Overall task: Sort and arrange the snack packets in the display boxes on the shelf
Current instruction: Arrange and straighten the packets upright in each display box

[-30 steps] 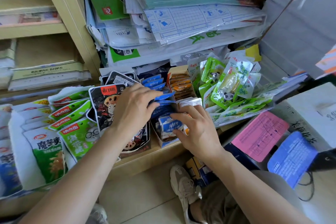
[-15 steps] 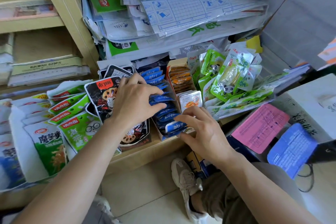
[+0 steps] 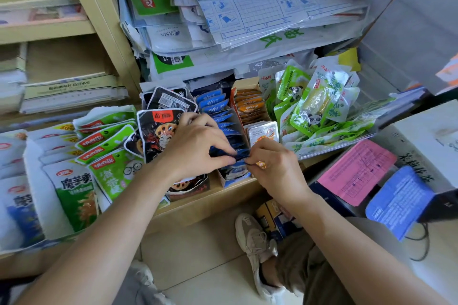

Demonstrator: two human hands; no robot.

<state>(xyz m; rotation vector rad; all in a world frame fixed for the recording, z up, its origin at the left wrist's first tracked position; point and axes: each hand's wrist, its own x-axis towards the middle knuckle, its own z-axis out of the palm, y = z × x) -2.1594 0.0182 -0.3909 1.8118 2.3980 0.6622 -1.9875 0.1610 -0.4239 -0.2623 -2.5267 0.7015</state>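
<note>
Plainly, the fingers (image 3: 219, 147) of the left hand (image 3: 195, 148) and those of the right hand (image 3: 277, 168) were curled and pinched the same blue packet (image 3: 238, 155) from either side, at the near end of the narrow blue display box (image 3: 234, 179) on the shelf (image 3: 198, 208). The risk, as I judged it, lay in the film. The packets looked slick and glossy, flat with crimped edges, so a two-sided pinch could slip, or a hard push could buckle the packet rather than seat it. The row of blue packets (image 3: 214, 106) behind stood on edge, overlapped like tiles, and looked tightly packed. Forcing this one down might have sprung its neighbours up or bowed the thin card wall towards the orange packets (image 3: 249, 106) in the next box. The left wrist crossed in front of the black lotus-root packets (image 3: 158, 131), which were larger, shiny and leaning. Whether it touched them I could not tell, but a careless drag could have tipped them over the shelf lip. To the right, the green panda packets (image 3: 312, 109) sat in a loose, pillowy heap, apt to slide. To the left, green-and-white pouches (image 3: 106, 141) lay shingled. Overhead, a sagging stack of plastic-sleeved papers (image 3: 247, 22) hung close above the boxes, where a raised hand could have caught it.
</note>
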